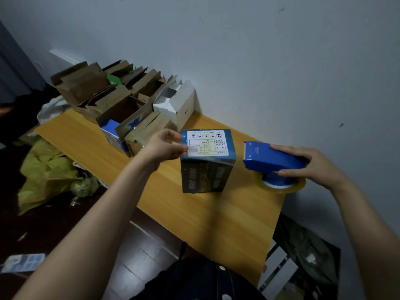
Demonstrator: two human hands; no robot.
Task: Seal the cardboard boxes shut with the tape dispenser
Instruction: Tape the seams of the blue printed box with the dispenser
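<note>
A dark blue printed box [207, 169] with a white label on its top stands upright in the middle of the wooden table [227, 217]. My left hand [166, 146] is at the box's top left edge, with fingers and thumb pinching at that edge. To the right of the box, my right hand [311, 165] grips the blue tape dispenser [270, 159]. The dispenser's roll of clear tape [279, 185] rests on the table, and its blade end points toward the box, a short gap away.
Several open brown cardboard boxes [104, 94] and a white box [177, 102] are piled at the table's far left end against the wall. A yellow-green bag [45, 169] lies on the floor at left. A dark chair [303, 252] stands at the table's right end.
</note>
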